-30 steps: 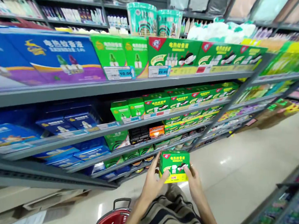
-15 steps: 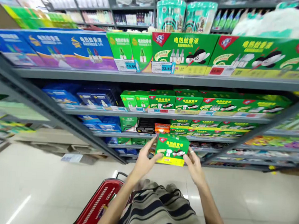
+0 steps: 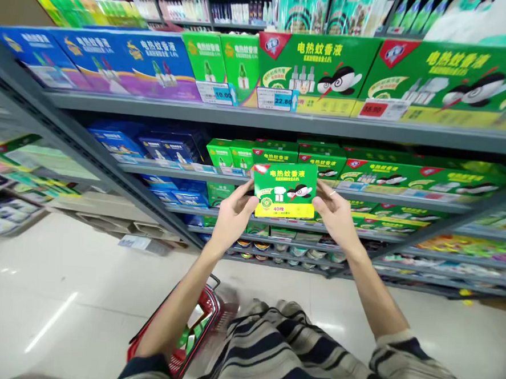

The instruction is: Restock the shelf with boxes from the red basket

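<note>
Between my two hands is a green and yellow box of mosquito repellent liquid [image 3: 285, 190], its printed front turned toward me. My left hand [image 3: 233, 216] grips its left edge, thumb on the front and fingers behind. At the right edge, my right hand [image 3: 335, 217], with a ring on one finger, holds it the same way. The box is in front of the middle shelves and hides part of their stock. Similar green boxes [image 3: 323, 163] stand on the shelf just behind it.
Large green boxes [image 3: 315, 73] and blue boxes [image 3: 158, 63] line the top shelf [image 3: 240, 115], above price tags. A red shopping basket [image 3: 211, 313] with several packages in it is at my lower left. A slanting grey shelf post [image 3: 92, 151] stands to the left.
Both hands have raised the box, and its front now faces me more squarely. My view has shifted, and more of the inside of the red basket shows.
</note>
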The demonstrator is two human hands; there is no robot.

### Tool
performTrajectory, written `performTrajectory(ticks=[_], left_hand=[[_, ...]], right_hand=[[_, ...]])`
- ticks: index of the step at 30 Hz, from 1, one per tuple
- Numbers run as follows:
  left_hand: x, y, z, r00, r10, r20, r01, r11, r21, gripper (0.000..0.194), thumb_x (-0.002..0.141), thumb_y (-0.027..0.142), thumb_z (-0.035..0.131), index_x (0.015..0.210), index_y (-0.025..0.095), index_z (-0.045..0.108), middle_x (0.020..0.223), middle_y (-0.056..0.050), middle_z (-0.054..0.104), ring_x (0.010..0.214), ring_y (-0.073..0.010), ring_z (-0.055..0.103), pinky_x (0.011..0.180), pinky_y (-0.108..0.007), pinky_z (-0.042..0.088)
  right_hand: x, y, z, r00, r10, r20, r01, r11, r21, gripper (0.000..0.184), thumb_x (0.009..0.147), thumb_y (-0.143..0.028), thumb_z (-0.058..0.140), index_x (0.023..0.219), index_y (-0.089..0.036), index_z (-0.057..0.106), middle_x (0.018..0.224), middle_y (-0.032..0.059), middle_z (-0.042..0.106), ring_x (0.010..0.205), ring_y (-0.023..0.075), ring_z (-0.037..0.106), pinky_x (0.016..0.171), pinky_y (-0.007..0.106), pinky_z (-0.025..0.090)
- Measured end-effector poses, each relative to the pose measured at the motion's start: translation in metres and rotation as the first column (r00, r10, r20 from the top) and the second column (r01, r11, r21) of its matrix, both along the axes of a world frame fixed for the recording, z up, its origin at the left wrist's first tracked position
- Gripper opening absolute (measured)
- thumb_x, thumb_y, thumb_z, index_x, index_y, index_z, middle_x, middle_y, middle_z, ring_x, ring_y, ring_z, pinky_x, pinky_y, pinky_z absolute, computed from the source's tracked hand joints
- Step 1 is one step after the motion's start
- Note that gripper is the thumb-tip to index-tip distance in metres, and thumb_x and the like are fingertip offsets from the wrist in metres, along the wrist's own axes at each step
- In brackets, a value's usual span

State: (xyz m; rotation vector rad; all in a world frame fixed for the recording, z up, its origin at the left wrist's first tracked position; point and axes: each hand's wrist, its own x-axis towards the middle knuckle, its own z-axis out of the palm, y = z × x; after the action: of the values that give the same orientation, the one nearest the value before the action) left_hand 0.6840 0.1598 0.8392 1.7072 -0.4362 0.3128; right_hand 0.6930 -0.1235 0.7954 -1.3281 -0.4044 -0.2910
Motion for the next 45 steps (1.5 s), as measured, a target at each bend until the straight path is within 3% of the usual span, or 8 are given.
performTrajectory(ticks=[7, 11, 16, 20, 25, 32, 37, 45], left_hand=[[0.050, 0.016, 0.061, 0.972, -0.085, 0.220, 0.052, 0.987, 0.152, 0.070, 0.102, 0.062, 0.079, 0.162, 0.026, 0.067, 0.157, -0.011, 0.071, 0.141, -0.0314, 0.072, 0.122, -0.049, 0.063], [0.066, 0.026, 0.046, 0.976, -0.001, 0.219, -0.040, 0.983, 0.181, 0.066, 0.102, 0.060, 0.080, 0.153, 0.017, 0.073, 0.155, -0.017, 0.070, 0.135, -0.0315, 0.075, 0.112, -0.045, 0.068], [0.087, 0.032, 0.040, 0.962, 0.044, 0.268, -0.115, 0.960, 0.255, 0.046, 0.104, 0.049, 0.077, 0.128, 0.010, 0.082, 0.141, -0.018, 0.075, 0.124, -0.0293, 0.077, 0.101, -0.039, 0.072], [0.100, 0.032, 0.048, 0.948, 0.021, 0.319, -0.122, 0.946, 0.301, 0.048, 0.104, 0.043, 0.078, 0.143, 0.014, 0.077, 0.135, -0.015, 0.078, 0.121, -0.0280, 0.078, 0.098, -0.040, 0.073], [0.114, 0.031, 0.045, 0.945, 0.012, 0.328, -0.144, 0.914, 0.380, 0.075, 0.108, 0.047, 0.073, 0.175, 0.026, 0.048, 0.136, -0.013, 0.079, 0.122, -0.0279, 0.077, 0.098, -0.041, 0.072], [0.131, 0.033, 0.059, 0.920, -0.001, 0.391, -0.217, 0.831, 0.512, 0.070, 0.106, 0.038, 0.076, 0.171, 0.023, 0.054, 0.126, -0.011, 0.082, 0.099, -0.0244, 0.079, 0.102, -0.044, 0.068], [0.137, 0.033, 0.064, 0.927, -0.019, 0.374, -0.224, 0.773, 0.594, 0.075, 0.103, 0.034, 0.080, 0.171, 0.021, 0.052, 0.127, -0.013, 0.081, 0.103, -0.0249, 0.077, 0.109, -0.044, 0.063], [0.148, 0.031, 0.060, 0.877, -0.008, 0.480, -0.322, 0.734, 0.599, 0.068, 0.101, 0.035, 0.083, 0.164, 0.023, 0.061, 0.122, -0.013, 0.078, 0.126, -0.0334, 0.067, 0.117, -0.051, 0.056]], right_hand=[[0.033, 0.001, 0.064, 0.978, -0.087, 0.190, 0.117, 0.981, -0.152, 0.082, 0.095, -0.073, 0.087, 0.159, -0.026, 0.065, 0.154, 0.0105, 0.070, 0.147, 0.0349, 0.066, 0.130, 0.055, 0.056], [0.038, 0.017, 0.054, 0.977, -0.143, 0.159, 0.175, 0.963, -0.205, 0.089, 0.092, -0.073, 0.090, 0.162, -0.025, 0.062, 0.155, 0.0130, 0.069, 0.135, 0.0354, 0.073, 0.121, 0.056, 0.064], [0.048, 0.036, 0.046, 0.946, -0.244, 0.212, 0.308, 0.878, -0.365, 0.116, 0.093, -0.085, 0.080, 0.182, -0.027, 0.032, 0.158, 0.0147, 0.066, 0.139, 0.0382, 0.070, 0.116, 0.059, 0.066], [0.055, 0.037, 0.061, 0.894, -0.315, 0.319, 0.436, 0.776, -0.456, 0.105, 0.101, -0.085, 0.067, 0.181, -0.024, 0.038, 0.160, 0.0158, 0.063, 0.132, 0.0373, 0.071, 0.108, 0.056, 0.070], [0.063, 0.035, 0.067, 0.840, -0.302, 0.451, 0.523, 0.674, -0.522, 0.085, 0.110, -0.072, 0.060, 0.174, -0.017, 0.049, 0.158, 0.0183, 0.063, 0.121, 0.0348, 0.072, 0.106, 0.054, 0.070], [0.072, 0.030, 0.070, 0.777, -0.343, 0.527, 0.629, 0.435, -0.644, 0.070, 0.113, -0.051, 0.060, 0.174, -0.019, 0.046, 0.144, 0.0206, 0.068, 0.132, 0.0426, 0.065, 0.118, 0.068, 0.054], [0.074, 0.029, 0.076, 0.762, -0.323, 0.561, 0.646, 0.323, -0.692, 0.065, 0.114, -0.045, 0.059, 0.170, -0.015, 0.048, 0.140, 0.0222, 0.068, 0.133, 0.0434, 0.062, 0.122, 0.068, 0.048], [0.083, 0.035, 0.069, 0.752, -0.360, 0.553, 0.655, 0.315, -0.686, 0.066, 0.115, -0.046, 0.051, 0.171, -0.011, 0.048, 0.139, 0.0231, 0.069, 0.132, 0.0446, 0.061, 0.124, 0.068, 0.045]])
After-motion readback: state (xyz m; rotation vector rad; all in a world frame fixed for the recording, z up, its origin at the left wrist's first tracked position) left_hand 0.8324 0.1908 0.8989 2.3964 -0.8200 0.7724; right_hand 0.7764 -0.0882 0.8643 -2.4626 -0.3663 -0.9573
